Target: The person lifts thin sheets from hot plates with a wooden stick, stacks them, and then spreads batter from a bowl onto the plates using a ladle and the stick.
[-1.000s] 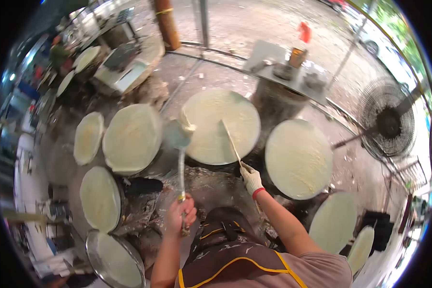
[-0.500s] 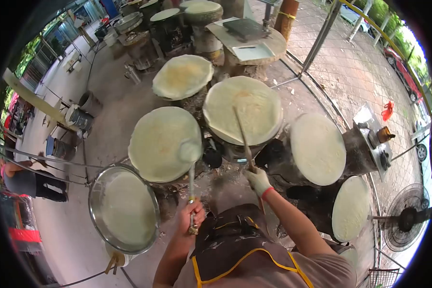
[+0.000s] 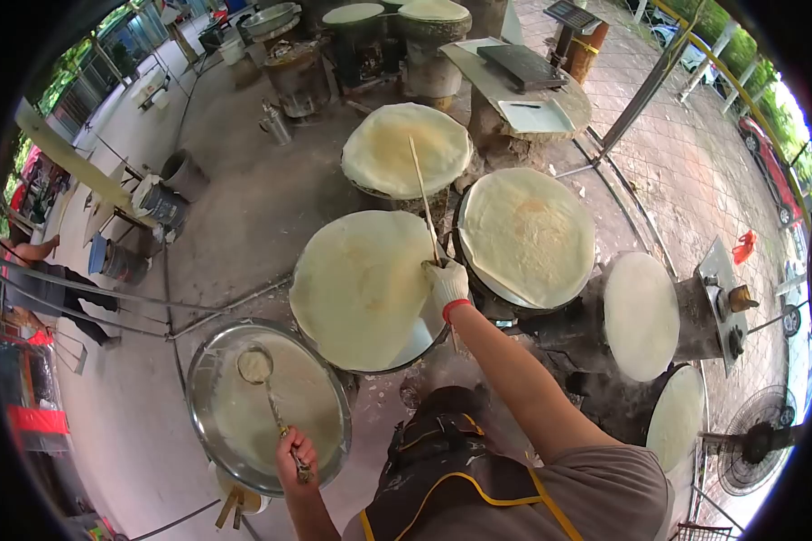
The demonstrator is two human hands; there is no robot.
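At lower left of the frame, the bare left hand [image 3: 296,453] is closed around the handle of a long metal ladle [image 3: 269,394], whose bowl rests in pale batter inside a wide round steel basin [image 3: 209,353]. At centre, the white-gloved right hand [image 3: 447,281] is closed on a thin wooden stick [image 3: 423,197] that slants up across a browned round crepe [image 3: 406,150] at upper centre. The glove sits at the right edge of a large pale round crepe [image 3: 361,288] on its griddle, with another pale crepe [image 3: 527,234] just beside it to the right. Further crepe-covered rounds [image 3: 641,314] line the right edge. A standing fan [image 3: 756,442] occupies the lower right corner.
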